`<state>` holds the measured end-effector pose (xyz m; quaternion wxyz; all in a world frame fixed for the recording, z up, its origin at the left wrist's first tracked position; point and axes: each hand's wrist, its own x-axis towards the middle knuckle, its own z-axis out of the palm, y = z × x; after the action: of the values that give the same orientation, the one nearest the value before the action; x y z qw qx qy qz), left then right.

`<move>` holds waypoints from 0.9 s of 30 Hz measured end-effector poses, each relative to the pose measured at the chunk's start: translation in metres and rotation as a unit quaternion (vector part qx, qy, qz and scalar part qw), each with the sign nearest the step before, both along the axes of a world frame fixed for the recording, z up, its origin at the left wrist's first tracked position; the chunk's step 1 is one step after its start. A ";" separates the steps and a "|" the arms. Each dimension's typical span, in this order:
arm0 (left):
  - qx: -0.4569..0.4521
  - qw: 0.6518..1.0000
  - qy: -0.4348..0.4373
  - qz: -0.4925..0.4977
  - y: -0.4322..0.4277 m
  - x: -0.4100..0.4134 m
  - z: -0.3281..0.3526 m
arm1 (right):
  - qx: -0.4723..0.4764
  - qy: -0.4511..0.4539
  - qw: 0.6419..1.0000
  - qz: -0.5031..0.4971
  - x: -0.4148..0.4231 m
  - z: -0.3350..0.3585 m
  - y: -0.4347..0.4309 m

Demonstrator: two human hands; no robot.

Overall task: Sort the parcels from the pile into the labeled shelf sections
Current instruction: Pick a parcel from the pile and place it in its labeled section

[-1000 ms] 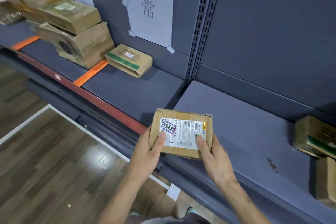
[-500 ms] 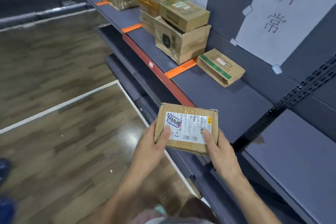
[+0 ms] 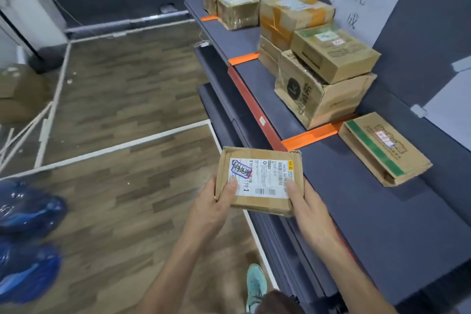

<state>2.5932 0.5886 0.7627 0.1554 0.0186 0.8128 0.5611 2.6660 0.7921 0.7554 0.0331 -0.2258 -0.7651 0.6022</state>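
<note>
The small flat brown cardboard parcel with a white printed label point(image 3: 260, 181) is held in the air at the front edge of the grey shelf board point(image 3: 369, 224), near the closest orange divider strip point(image 3: 311, 136). The left hand point(image 3: 211, 206) and right hand point(image 3: 309, 211) grasp its 2 short sides, thumbs on top, other fingers hidden beneath. It looks light and stiff, so an edge hold should suit. A flat green-striped cardboard carton point(image 3: 382, 150) lies just beside the strip.
</note>
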 end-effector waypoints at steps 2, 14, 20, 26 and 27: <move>-0.005 1.000 0.010 -0.008 0.008 -0.020 0.002 | -0.003 0.000 1.000 0.001 -0.024 0.002 0.012; 0.022 0.999 0.024 0.035 0.019 -0.122 -0.001 | -0.012 0.010 0.995 0.095 -0.146 0.002 0.033; 0.012 0.999 0.022 0.026 0.002 -0.197 -0.006 | 0.000 0.013 0.996 0.092 -0.220 -0.001 0.017; 0.052 0.998 0.025 -0.011 -0.027 -0.291 0.000 | 0.023 0.008 0.998 0.064 -0.301 0.004 -0.018; 0.049 0.998 0.028 -0.021 -0.032 -0.304 0.003 | 0.022 0.010 0.998 0.057 -0.313 0.004 -0.024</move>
<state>2.2891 0.5563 0.7653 0.1431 0.0594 0.7880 0.5959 2.3528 0.7682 0.7595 0.0114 -0.1746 -0.7896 0.5881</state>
